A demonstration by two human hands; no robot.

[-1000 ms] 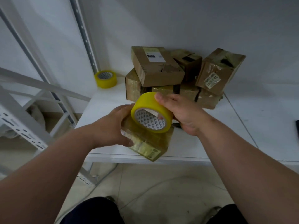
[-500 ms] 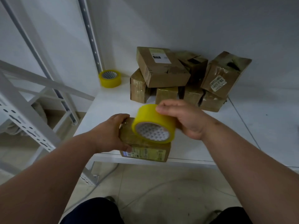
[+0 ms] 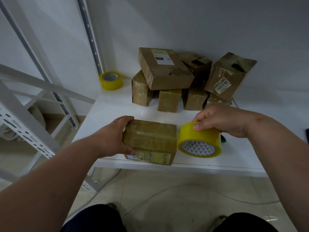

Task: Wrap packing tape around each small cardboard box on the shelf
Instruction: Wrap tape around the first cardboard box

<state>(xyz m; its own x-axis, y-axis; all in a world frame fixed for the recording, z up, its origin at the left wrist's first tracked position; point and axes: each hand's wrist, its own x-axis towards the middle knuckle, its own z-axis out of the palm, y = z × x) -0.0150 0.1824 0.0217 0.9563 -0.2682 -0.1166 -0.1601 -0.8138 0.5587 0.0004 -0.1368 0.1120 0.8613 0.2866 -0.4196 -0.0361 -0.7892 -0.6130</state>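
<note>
Left hand (image 3: 115,136): grips the left end of the small box (image 3: 150,139), fingers over the top, thumb on the front.
Small box: flat on the white shelf (image 3: 117,106), close to the front edge, shiny with tape.
Right hand (image 3: 220,121): holds the yellow tape roll (image 3: 199,141) from above, thumb on its rim.
Yellow tape roll: just beside the right end of the small box, hole facing forward.
Box pile (image 3: 184,79): at the back of the shelf, some boxes leaning on others.
Second tape roll (image 3: 111,80): lying flat in the back left corner, well apart from the hands.
</note>
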